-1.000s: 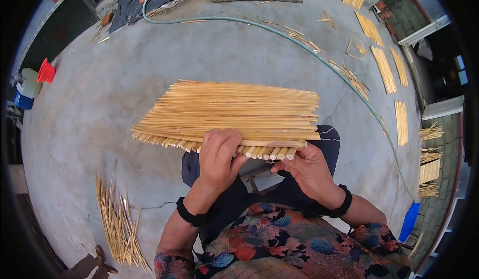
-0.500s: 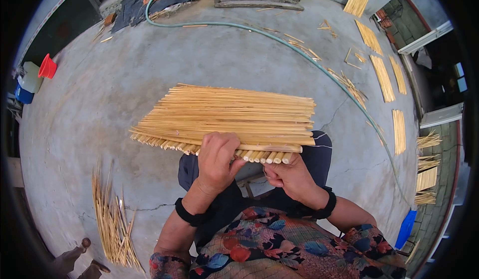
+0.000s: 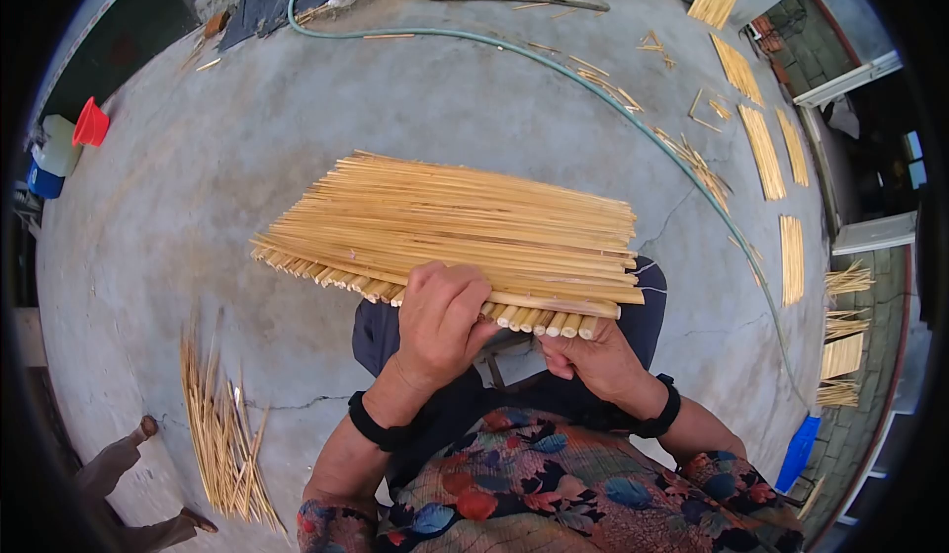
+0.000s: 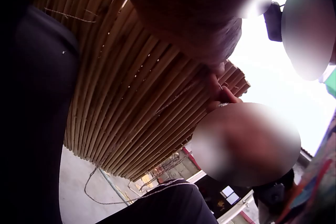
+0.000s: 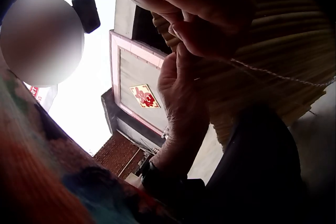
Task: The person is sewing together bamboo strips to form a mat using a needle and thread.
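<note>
The stalk mat point(image 4: 126, 87) is seen from beneath, partly covered above by the left hand point(image 4: 184, 19). Twine point(image 4: 85, 186) is looped below the mat. At its right edge, the right hand point(image 4: 228, 96) is largely blurred; left of it, a trouser leg point(image 4: 37, 108) is shown.

Around me spreads a grey concrete floor point(image 3: 198, 187), cracked and faintly stained brown. To my right, a dark doorway point(image 3: 883, 128) shows bright little window panes point(image 3: 914, 153), with grey-green paving point(image 3: 888, 321) alongside. I also see a red-brown brick wall point(image 5: 118, 153) against a glaring white sky point(image 5: 97, 71).
</note>
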Demonstrator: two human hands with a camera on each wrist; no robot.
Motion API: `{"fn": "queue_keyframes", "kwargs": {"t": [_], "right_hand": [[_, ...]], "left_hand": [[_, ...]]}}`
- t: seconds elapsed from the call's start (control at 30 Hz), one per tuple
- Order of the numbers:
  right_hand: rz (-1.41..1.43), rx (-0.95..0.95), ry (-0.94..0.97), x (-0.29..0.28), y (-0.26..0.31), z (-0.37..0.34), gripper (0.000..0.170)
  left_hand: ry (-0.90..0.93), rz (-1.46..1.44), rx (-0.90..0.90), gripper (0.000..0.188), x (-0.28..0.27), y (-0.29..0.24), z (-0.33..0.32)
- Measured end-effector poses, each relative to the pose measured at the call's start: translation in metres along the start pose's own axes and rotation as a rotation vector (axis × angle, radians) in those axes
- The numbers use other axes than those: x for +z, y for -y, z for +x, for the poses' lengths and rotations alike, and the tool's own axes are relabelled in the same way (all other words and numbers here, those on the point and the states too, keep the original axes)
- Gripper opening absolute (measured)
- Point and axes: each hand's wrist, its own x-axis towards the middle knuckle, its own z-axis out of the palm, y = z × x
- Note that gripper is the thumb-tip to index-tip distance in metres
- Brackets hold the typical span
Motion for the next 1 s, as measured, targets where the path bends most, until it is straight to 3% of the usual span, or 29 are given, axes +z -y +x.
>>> {"fn": "queue_keyframes", "kwargs": {"t": [0.5, 1.0], "right_hand": [[0.211, -0.019, -0.078, 0.012, -0.006, -0.004, 0.016], [0.23, -0.023, -0.089, 0.015, -0.011, -0.012, 0.017]], "left_hand": [[0.037, 0.009, -0.01, 0.045, 0.003, -0.004, 0.004], [0.05, -0.001, 0.014, 0.044, 0.005, -0.003, -0.001]]}}
